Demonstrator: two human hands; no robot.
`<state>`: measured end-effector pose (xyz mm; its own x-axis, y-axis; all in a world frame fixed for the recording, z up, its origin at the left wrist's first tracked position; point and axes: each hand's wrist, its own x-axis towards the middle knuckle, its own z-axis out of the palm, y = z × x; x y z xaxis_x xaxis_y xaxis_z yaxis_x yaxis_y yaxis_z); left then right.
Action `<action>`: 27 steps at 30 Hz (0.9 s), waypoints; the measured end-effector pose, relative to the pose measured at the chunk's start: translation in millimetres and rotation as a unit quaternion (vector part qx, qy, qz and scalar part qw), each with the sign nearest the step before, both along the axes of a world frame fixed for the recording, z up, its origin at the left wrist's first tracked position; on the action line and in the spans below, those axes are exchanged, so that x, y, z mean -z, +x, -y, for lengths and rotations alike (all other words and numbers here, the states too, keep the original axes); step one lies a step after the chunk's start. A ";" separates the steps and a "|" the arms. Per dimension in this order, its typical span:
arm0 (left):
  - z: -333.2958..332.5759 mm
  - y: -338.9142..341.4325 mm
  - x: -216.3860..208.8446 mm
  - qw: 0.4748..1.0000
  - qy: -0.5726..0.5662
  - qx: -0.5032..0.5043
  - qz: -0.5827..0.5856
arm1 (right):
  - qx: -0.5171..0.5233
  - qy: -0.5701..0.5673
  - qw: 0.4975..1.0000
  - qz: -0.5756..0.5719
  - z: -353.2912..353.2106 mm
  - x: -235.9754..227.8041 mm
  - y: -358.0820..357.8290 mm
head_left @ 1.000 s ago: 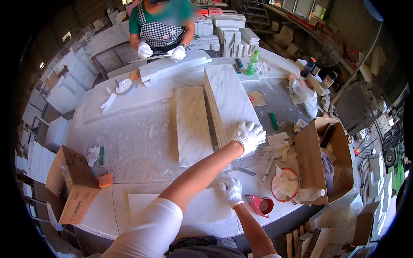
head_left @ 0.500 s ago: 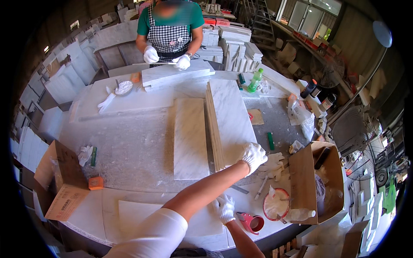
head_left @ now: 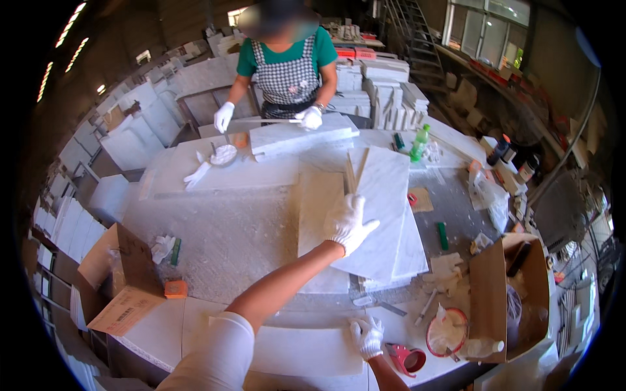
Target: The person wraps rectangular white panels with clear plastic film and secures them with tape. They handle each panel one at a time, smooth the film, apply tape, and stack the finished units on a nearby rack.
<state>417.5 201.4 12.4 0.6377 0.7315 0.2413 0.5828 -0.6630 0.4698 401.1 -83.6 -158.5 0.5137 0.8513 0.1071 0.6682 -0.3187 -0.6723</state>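
My left hand (head_left: 349, 226), in a white knit glove, grips the left edge of a grey-veined marble slab (head_left: 381, 202), thumb on its top face. This slab lies turned askew over a stack of similar slabs (head_left: 412, 251). Under and left of my hand, another long slab (head_left: 319, 202) lies flat on the table. My right hand (head_left: 368, 337), also gloved, rests with loosely bent, parted fingers at the right end of a white panel (head_left: 300, 352). It holds nothing visible. Beside it lies a red tape dispenser (head_left: 406, 360).
Right of my hands stand a bowl of white paste (head_left: 447, 331), a clear bottle (head_left: 482, 347) and an open cardboard box (head_left: 489, 300). Another box (head_left: 124, 287) stands left. Across the table a person (head_left: 287, 72) holds a thin strip and reaches to a paste dish (head_left: 223, 154).
My left hand has moved from the stack's near right corner to the top slab's left edge. That slab has turned and shifted left. The co-worker's hand has reached the dish. The view has shifted.
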 end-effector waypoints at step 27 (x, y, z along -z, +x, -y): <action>6.8 -175.1 28.1 0.605 -0.712 0.040 0.354 | -0.014 0.013 0.999 0.038 1.3 24.2 -2.5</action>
